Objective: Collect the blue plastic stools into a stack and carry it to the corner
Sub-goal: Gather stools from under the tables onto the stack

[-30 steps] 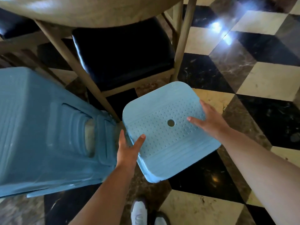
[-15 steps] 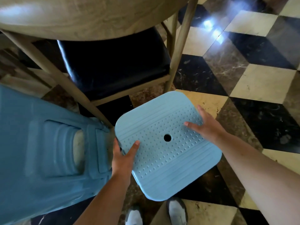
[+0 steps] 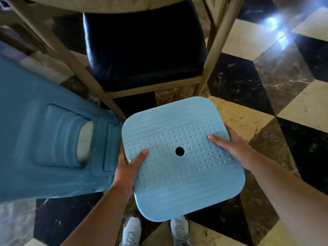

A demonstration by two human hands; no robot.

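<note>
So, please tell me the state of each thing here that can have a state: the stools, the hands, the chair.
light blue stool: seat facing up, gripped at both side edges
large blue stool: tilted, at the left
left hand: gripping the seat's left edge
right hand: gripping the seat's right edge
black chair: upright, under the table

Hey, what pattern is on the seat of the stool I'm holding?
Light blue stool seat: rows of small dots around a centre hole, grooved stripes along two edges; head view.
</note>
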